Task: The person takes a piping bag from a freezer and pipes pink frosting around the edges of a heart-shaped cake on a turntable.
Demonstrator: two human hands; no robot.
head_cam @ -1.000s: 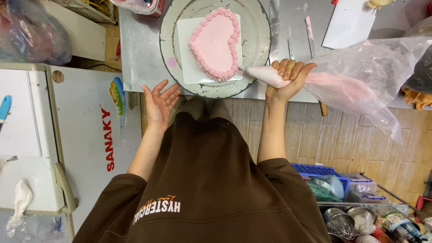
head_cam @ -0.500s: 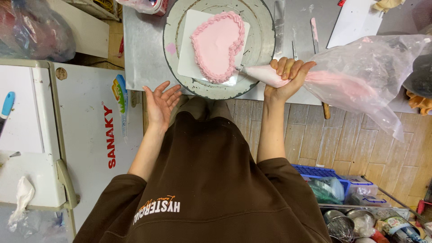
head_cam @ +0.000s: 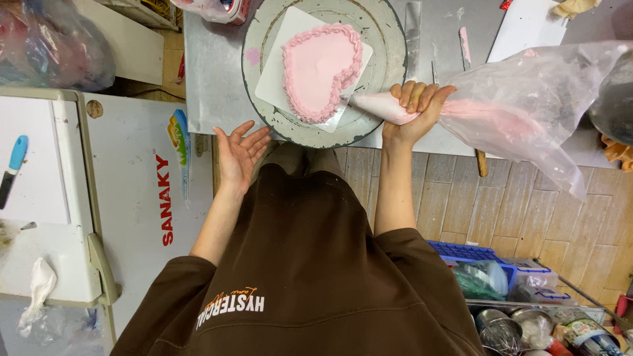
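A pink heart-shaped cake [head_cam: 320, 69] sits on a white square board [head_cam: 277, 72] on a grey metal turntable [head_cam: 386, 39]. My right hand [head_cam: 415, 112] grips a clear piping bag [head_cam: 521, 105] filled with pink cream; its tip touches the cake's near right edge. My left hand [head_cam: 239, 153] hovers open, palm up, just below the turntable's near rim, holding nothing. A piped ruffle border runs around the cake's edge.
The turntable stands on a steel table [head_cam: 211, 79]. A white chest freezer [head_cam: 125, 198] lies to the left, with a blue-handled tool [head_cam: 13, 168] on it. A blue crate [head_cam: 475, 254] and jars [head_cam: 541, 329] sit on the wooden floor at the right.
The view has shifted slightly; the cake and turntable look a little turned. My right hand keeps the bag at the cake's edge, and my left hand stays open near the rim.
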